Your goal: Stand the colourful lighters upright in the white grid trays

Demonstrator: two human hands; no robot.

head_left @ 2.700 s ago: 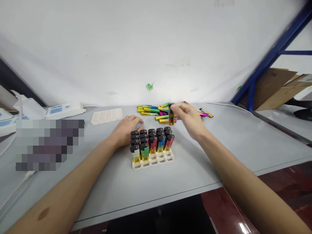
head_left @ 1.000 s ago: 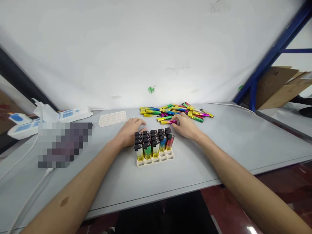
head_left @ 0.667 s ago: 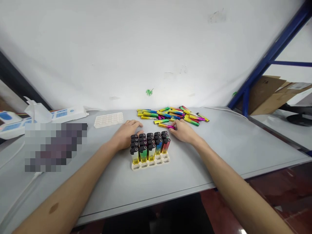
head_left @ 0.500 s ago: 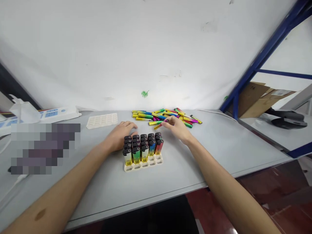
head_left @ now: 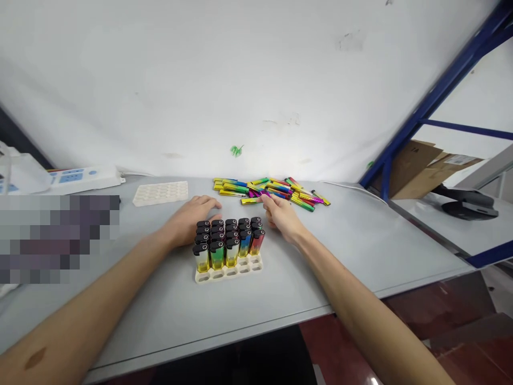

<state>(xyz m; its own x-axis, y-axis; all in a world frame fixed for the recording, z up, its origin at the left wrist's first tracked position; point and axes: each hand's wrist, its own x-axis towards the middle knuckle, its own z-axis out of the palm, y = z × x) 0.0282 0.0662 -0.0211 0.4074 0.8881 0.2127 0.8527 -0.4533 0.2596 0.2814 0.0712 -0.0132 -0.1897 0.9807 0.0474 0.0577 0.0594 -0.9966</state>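
A pale rack (head_left: 230, 275) on the grey table holds several upright lighters (head_left: 217, 255) with black tops and yellow-based bodies in clear, green, blue and red. Its front row of holes has no lighters in it. At the rack's back left corner rests my left hand (head_left: 194, 216), fingers stretched to the right and apart; the lighters partly hide it. My right hand (head_left: 278, 214) is closed in a pinch behind the rack, at the near edge of a pile of shiny metallic lighter casings (head_left: 306, 203). Its fingers mostly hide the casing they hold.
A second pale rack (head_left: 160, 193) lies at the back left. Beyond it are a white power strip (head_left: 86, 178) and a blurred-out patch. A white wall (head_left: 200, 107) closes off the back, and a blue metal frame (head_left: 412, 120) and cardboard boxes (head_left: 420, 168) stand at the right.
My right hand has closed round the yellow-and-red casing that lay under its fingertips, and has shifted slightly left and nearer. My left hand stays by the rack. The view has shifted a little.
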